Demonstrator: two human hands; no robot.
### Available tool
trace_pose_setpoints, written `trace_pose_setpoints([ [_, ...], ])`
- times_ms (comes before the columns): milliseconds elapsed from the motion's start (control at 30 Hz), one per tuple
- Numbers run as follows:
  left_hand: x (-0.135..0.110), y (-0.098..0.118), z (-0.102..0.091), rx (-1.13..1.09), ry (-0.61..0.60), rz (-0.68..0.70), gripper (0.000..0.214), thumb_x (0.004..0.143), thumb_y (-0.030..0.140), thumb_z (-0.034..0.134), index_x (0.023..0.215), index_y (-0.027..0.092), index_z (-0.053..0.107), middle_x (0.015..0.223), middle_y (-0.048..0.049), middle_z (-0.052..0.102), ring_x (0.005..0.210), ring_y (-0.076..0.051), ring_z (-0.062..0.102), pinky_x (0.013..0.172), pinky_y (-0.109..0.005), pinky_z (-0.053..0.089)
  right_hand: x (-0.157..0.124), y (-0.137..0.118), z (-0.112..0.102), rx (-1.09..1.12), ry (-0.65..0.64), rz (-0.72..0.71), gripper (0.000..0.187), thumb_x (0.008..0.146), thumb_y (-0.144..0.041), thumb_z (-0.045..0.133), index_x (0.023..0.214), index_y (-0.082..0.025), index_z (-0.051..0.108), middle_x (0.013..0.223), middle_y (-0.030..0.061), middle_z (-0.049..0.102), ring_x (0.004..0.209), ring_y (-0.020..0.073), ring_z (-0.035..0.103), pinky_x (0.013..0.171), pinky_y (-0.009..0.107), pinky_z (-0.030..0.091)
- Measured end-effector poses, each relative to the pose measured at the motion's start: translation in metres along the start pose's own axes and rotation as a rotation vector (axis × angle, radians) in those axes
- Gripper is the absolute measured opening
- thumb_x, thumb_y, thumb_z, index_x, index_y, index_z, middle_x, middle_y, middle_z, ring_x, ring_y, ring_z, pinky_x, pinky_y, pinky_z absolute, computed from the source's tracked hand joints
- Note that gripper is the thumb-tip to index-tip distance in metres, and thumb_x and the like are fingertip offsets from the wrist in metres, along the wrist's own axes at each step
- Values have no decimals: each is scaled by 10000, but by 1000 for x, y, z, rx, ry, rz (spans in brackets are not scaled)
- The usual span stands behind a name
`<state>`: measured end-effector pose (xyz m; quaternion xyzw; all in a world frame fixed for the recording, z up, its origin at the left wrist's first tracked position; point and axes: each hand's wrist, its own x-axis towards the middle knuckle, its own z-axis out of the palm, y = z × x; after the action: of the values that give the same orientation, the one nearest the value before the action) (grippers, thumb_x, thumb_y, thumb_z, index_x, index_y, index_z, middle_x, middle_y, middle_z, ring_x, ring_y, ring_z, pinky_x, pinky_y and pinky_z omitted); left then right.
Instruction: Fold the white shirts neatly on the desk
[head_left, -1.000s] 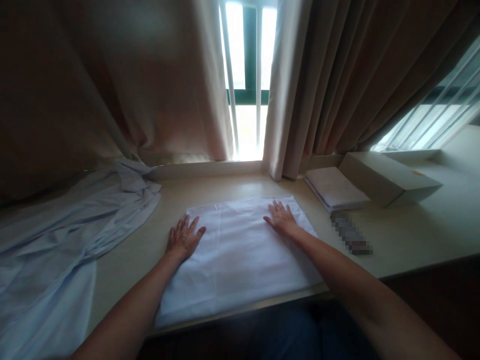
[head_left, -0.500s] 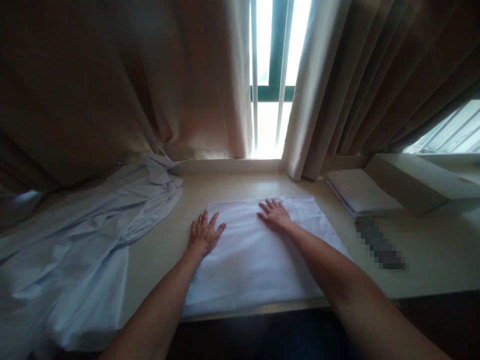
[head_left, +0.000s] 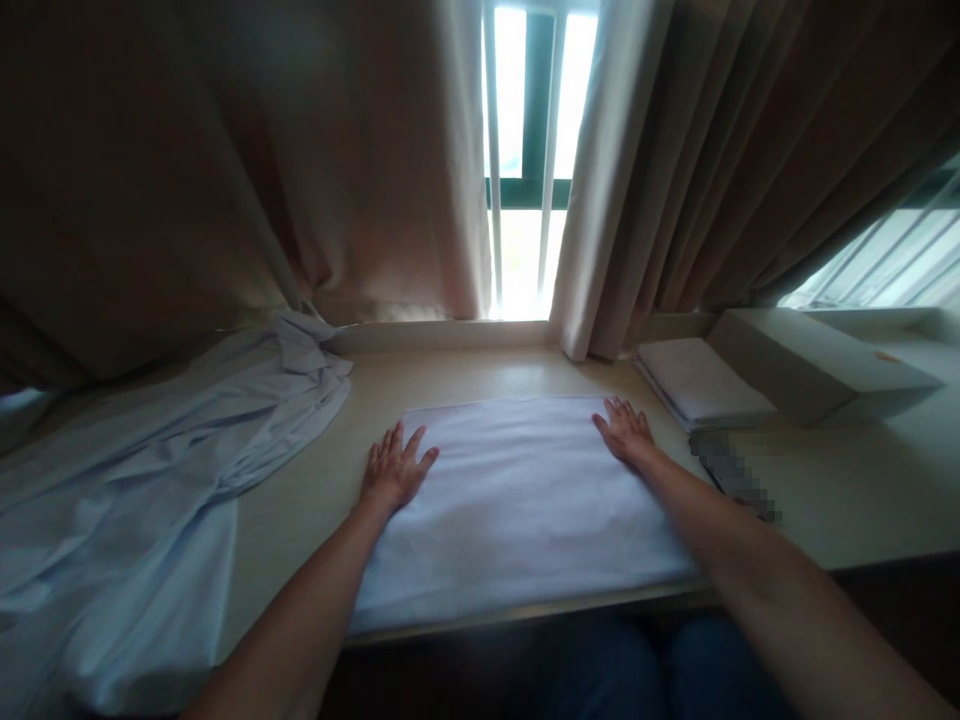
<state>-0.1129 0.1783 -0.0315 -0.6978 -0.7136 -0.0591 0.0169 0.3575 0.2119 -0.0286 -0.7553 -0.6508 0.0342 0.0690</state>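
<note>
A white cloth (head_left: 517, 500), folded into a flat rectangle, lies on the pale table in front of me, its near side along the table's front edge. My left hand (head_left: 395, 467) rests flat at the cloth's left edge, fingers spread. At the far right corner of the cloth, my right hand (head_left: 626, 432) lies palm down, also with its fingers apart. Neither hand grips anything. Slight wrinkles run across the cloth between the two hands.
Loose white fabric (head_left: 165, 470) is heaped at the left and hangs over the front edge. A folded white stack (head_left: 701, 380) and a pale box (head_left: 817, 360) stand at the right, near a blurred-out dark object (head_left: 735, 475). Brown curtains (head_left: 390, 180) hang behind the table (head_left: 847, 500).
My right hand has slid rightward over the cloth to its far right corner. The left hand remains at the left edge. The view has shifted slightly to the right.
</note>
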Motion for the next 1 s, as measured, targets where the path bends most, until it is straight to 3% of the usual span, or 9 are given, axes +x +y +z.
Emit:
trace_pose_setpoints([
  [133, -1, 4, -4, -78, 40, -12, 675, 873, 622, 307, 1446, 266, 338, 1563, -102, 198, 1430, -275, 178, 1141, -471, 142, -43, -1, -15, -21, 78, -103, 677, 952, -578, 157, 1504, -187, 200, 1574, 82, 111, 1439, 246, 59, 1140, 503, 32],
  [233, -5, 3, -11, -209, 222, -52, 674, 887, 547, 331, 1439, 159, 329, 1536, -132, 257, 1421, -238, 211, 1139, -400, 213, -100, 11, -24, -42, 83, -281, 648, 949, -570, 230, 1500, -230, 218, 1576, 53, 104, 1443, 241, 48, 1140, 512, 18],
  [333, -18, -11, -15, -341, 388, -181, 605, 896, 471, 310, 1375, 111, 395, 1453, -148, 395, 1366, -218, 331, 1101, -354, 310, -164, 37, -28, -42, 34, -375, 643, 931, -585, 282, 1492, -272, 249, 1572, 30, 118, 1444, 239, 63, 1145, 512, 18],
  [400, -37, -26, -16, -392, 357, -217, 544, 883, 452, 321, 1299, 140, 481, 1347, -129, 515, 1271, -230, 457, 1053, -356, 378, -201, 57, -27, -29, 10, -371, 685, 894, -618, 350, 1485, -280, 274, 1567, 32, 137, 1442, 257, 79, 1148, 522, 33],
  [500, -82, -49, -16, -428, 239, -90, 466, 855, 434, 371, 1225, 211, 546, 1263, -69, 587, 1166, -226, 544, 1012, -350, 423, -240, 76, -23, 3, 25, -316, 765, 850, -645, 416, 1494, -265, 258, 1561, 50, 160, 1436, 270, 118, 1152, 512, 90],
  [633, -159, -58, -15, -508, 157, -3, 436, 852, 451, 391, 1214, 262, 545, 1256, -26, 600, 1158, -211, 558, 982, -345, 461, -257, 76, -18, 42, 68, -263, 825, 802, -660, 473, 1494, -260, 266, 1551, 69, 195, 1414, 289, 205, 1140, 486, 181],
  [733, -199, -51, -14, -470, 195, -2, 447, 859, 464, 384, 1255, 299, 509, 1301, -24, 571, 1203, -220, 530, 1023, -387, 438, -255, 67, -19, 49, 59, -270, 824, 767, -681, 501, 1451, -239, 368, 1520, 95, 283, 1379, 307, 285, 1116, 466, 247],
  [833, -213, -41, -16, -378, 241, 50, 450, 855, 483, 388, 1232, 285, 532, 1288, -42, 574, 1219, -231, 512, 1064, -403, 395, -252, 63, -23, 49, 34, -278, 803, 764, -700, 496, 1414, -233, 428, 1490, 101, 346, 1351, 305, 329, 1108, 453, 253],
  [1000, -210, -30, -24, -241, 282, 65, 477, 863, 474, 377, 1231, 218, 539, 1215, -90, 601, 1159, -248, 540, 1038, -396, 401, -254, 64, -25, 54, 3, -248, 788, 758, -701, 512, 1402, -252, 447, 1486, 90, 356, 1343, 301, 330, 1108, 451, 230],
])
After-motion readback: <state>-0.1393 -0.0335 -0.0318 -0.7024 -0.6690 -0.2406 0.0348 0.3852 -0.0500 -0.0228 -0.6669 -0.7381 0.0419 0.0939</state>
